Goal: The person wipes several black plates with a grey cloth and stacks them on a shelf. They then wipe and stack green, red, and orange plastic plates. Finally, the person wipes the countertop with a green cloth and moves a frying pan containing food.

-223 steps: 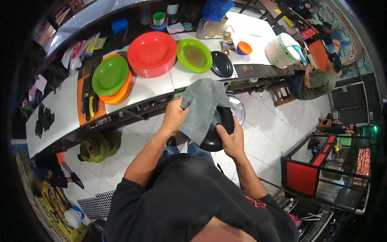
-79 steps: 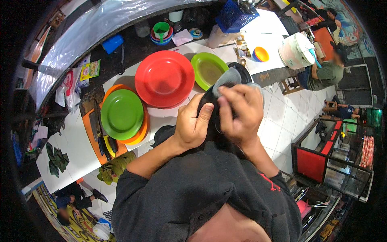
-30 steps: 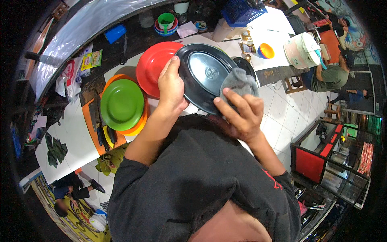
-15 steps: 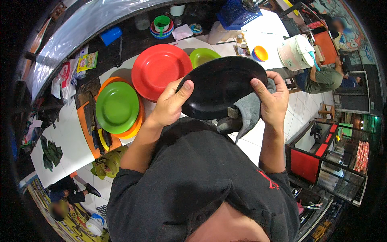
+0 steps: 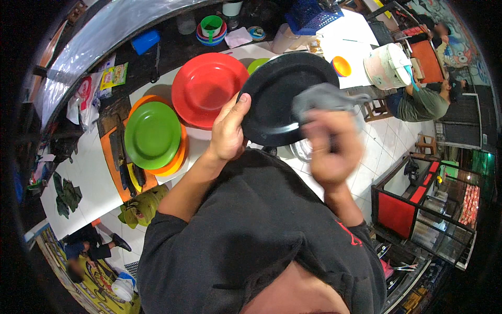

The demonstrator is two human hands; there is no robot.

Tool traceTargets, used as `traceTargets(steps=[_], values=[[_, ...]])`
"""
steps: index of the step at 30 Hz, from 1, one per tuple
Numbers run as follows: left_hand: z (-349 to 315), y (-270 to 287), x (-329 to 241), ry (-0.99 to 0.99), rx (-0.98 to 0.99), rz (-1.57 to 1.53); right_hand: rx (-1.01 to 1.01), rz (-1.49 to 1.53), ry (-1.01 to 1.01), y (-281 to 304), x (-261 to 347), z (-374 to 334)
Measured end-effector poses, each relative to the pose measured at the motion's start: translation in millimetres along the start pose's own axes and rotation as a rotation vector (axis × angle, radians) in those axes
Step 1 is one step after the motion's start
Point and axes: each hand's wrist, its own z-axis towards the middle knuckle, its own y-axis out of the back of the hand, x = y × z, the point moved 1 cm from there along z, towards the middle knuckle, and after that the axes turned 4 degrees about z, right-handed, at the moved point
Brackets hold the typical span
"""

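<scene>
The left hand (image 5: 229,128) pinches the near-left rim of a black plate (image 5: 277,89), thumb on top; the plate sits between both hands. The right hand (image 5: 334,149), blurred, has a grey cloth (image 5: 321,99) at the plate's right side; whether its fingers pinch or lie flat, I cannot tell. Beyond the left hand, a white table (image 5: 83,183) bears a red plate (image 5: 206,83) and, farther left, a green plate (image 5: 151,133). Right of the right hand spreads a tiled floor (image 5: 368,141), with a bucket (image 5: 384,68) and a person (image 5: 423,102) farther off.
</scene>
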Motion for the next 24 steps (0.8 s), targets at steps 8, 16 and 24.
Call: traceTargets(steps=[8,16,24], values=[[-7,-14,-6,-0.454,-0.223,0.54,0.214,-0.299,0.204,-27,-14,-12],[1,-19,4,-0.493,-0.388,0.354,0.108,-0.163,0.185,-44,-11,-21],[7,-27,2,-0.612,-0.427,0.353,0.05,-0.106,0.142,-57,0,-18]])
